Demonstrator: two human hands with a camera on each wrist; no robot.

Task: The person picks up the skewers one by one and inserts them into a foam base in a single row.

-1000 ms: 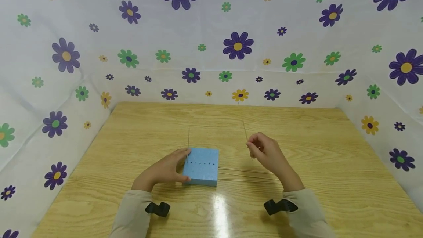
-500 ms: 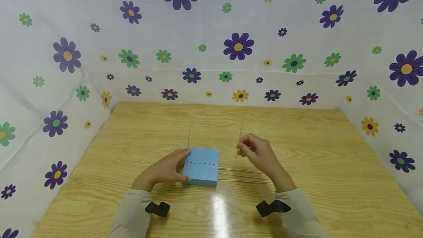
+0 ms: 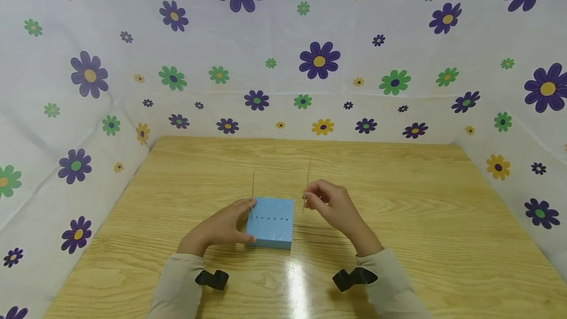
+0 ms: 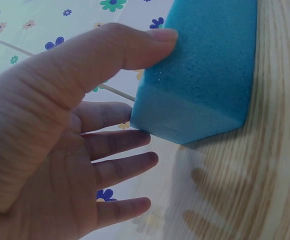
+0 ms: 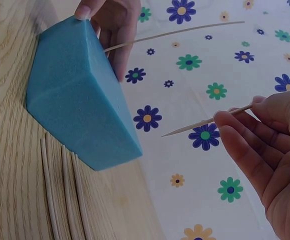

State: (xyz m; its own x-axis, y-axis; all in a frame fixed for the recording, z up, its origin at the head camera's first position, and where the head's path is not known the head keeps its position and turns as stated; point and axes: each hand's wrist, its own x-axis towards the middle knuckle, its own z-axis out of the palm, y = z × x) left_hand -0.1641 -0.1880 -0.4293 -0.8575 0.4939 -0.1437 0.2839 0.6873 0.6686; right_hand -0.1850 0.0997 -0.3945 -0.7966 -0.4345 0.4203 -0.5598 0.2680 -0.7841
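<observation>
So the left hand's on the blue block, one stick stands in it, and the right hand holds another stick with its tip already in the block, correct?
Not quite: the right hand holds another stick, but its tip is in the air, apart from the blue block, as the right wrist view shows. The rest is right.

Tabletop point(image 3: 398, 181): evenly lit and warm yellow in the head view, with a white glare streak at lower centre; paler and cooler in both wrist views.
Flowered cloth point(image 3: 283, 73): greyish near the top of the head view, prints stretched toward the upper right corner; washed out at upper left of the left wrist view.
Left hand point(image 4: 62, 150): palm shaded, soft-edged finger shadows lower right of centre.
Blue block point(image 3: 269, 233): bright on top, darker along its near side.
Held stick point(image 5: 195, 125): tip clear in the right wrist view, upper end faint in the head view.
</observation>
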